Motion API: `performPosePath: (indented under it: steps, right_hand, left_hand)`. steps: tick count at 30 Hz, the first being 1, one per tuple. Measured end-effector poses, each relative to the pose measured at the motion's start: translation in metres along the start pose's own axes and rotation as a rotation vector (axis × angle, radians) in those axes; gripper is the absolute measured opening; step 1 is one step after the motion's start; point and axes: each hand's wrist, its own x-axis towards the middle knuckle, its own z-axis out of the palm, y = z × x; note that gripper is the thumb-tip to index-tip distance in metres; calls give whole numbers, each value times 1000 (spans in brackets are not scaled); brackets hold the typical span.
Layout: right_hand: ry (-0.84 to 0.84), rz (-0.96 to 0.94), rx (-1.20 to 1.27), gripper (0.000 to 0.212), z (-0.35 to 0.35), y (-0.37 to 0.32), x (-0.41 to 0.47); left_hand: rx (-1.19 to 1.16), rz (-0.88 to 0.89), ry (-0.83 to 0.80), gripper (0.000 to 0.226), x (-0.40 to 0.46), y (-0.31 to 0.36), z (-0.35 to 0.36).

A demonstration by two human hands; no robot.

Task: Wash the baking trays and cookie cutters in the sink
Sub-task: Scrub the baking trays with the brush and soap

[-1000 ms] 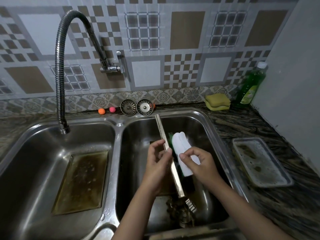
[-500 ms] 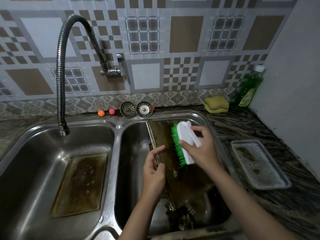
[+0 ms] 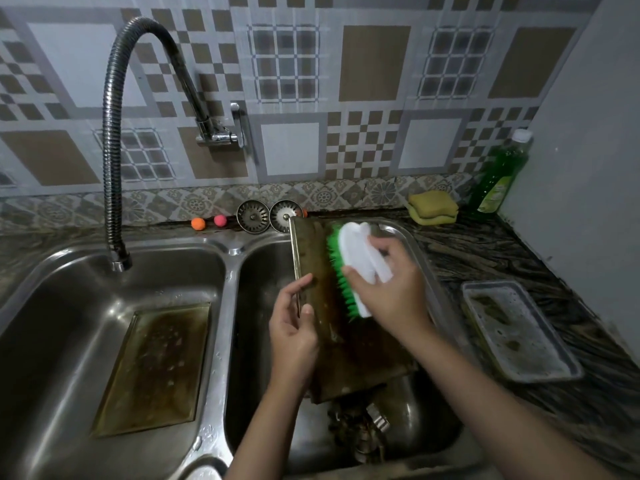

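Baking tray (image 3: 349,341) sits propped in the right sink basin (image 3: 263,341), left hand (image 3: 294,330) fingers pinching its left rim, right hand (image 3: 391,292) clenched round the scrub brush (image 3: 356,268). 1 second ago it was edge-on to the camera; now it's tipped open so the grimy face shows and the bristles press on it, so scrubbing's properly underway. Long axis runs away from the person, far end resting up near the back rim. 2 more trays wait: 1 in the left basin (image 3: 152,368), 1 on the counter (image 3: 519,330).

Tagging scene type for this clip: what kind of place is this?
Most likely a home kitchen, at the sink. A double-bowl steel sink sits under a wall-mounted tap and a tiled backsplash. A dish-soap bottle and sponge stand on the stone-pattern counter.
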Motion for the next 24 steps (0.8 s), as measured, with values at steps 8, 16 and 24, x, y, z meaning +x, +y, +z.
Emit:
performPosePath:
  steps: [8, 16, 24]
  right_hand:
    - [49, 152, -60, 47, 13, 5, 43]
    - [-143, 0, 3, 46, 33, -16, -22]
    - [-62, -33, -76, 49, 34, -29, 0]
  left_hand:
    - [31, 82, 24, 40, 1, 5, -13]
    - [-155, -135, 245, 34, 22, -14, -33]
    - [-164, -202, 128, 32, 6, -20, -10]
